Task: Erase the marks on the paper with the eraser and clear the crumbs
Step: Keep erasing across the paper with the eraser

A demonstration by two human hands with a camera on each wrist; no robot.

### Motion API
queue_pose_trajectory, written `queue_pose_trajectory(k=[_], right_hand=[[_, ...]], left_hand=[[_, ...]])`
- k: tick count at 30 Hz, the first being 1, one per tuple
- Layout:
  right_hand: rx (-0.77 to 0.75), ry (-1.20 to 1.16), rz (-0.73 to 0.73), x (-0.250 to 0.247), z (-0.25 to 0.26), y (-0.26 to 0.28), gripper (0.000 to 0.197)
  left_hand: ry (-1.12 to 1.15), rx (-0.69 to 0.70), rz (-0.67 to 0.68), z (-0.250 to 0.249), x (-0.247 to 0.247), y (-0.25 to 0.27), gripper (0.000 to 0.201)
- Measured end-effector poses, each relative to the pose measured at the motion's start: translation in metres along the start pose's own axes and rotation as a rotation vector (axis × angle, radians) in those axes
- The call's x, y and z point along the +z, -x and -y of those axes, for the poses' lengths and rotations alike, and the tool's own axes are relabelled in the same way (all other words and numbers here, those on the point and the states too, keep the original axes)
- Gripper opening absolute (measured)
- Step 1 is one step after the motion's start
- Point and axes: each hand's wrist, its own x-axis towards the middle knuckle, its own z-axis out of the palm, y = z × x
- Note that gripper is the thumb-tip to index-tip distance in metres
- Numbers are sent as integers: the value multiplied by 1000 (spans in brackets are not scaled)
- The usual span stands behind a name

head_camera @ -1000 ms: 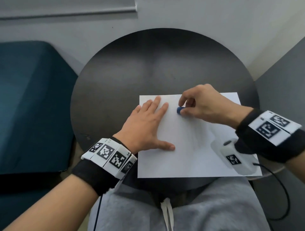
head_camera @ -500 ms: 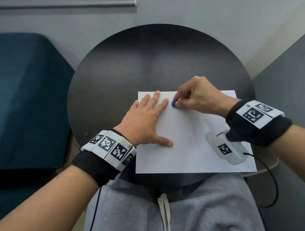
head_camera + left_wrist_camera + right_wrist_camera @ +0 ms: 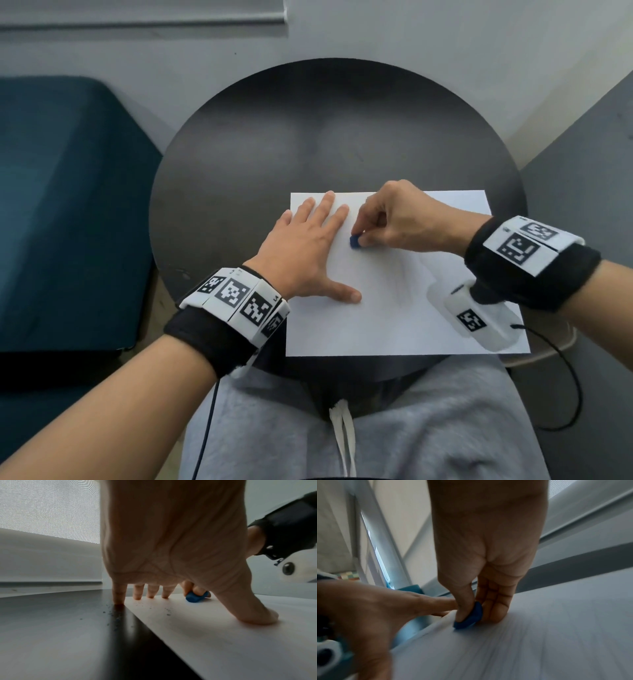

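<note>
A white sheet of paper (image 3: 404,308) lies on the round dark table (image 3: 239,171). My left hand (image 3: 308,253) lies flat with straight, spread fingers on the sheet's left part, its little finger (image 3: 118,596) on the table beside the edge. My right hand (image 3: 397,222) pinches a small blue eraser (image 3: 355,241) between thumb and fingers and presses it on the paper, just right of the left fingertips. The same eraser (image 3: 471,616) shows in the right wrist view, and again (image 3: 195,597) beyond the left palm. Dark crumbs (image 3: 168,612) lie on the paper and table near the left edge. Faint pencil lines (image 3: 407,274) show mid-sheet.
A dark teal seat (image 3: 61,205) stands left of the table. A grey wall (image 3: 376,34) runs behind. My lap in grey trousers (image 3: 376,428) sits under the table's near edge, and a black cable (image 3: 568,387) hangs at the right.
The right hand has moved the eraser back and forth over the upper middle of the paper, ending a little nearer to me. The left hand has kept pressing the sheet.
</note>
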Motion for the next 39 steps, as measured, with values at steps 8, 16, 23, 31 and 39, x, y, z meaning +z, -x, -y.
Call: queue_pose_trajectory(k=[8,16,23,31,39], right_hand=[[47,-14,-52,-13,-10,-3,8],[70,-3,-135,-14,-8,-12,7],[60,38,-42,-14,0,-14,7],[75,61,4,-14,-2,-9,8],[101,65,109,-11,-2,8,9]], left_hand=[[-1,3,14,0,1,-2,129],[-3,8,13,1,2,-3,129],[3,8,22,1,1,-4,130],[13,1,37,-1,1,-2,129],[5,-2,48,-1,1,-3,129]])
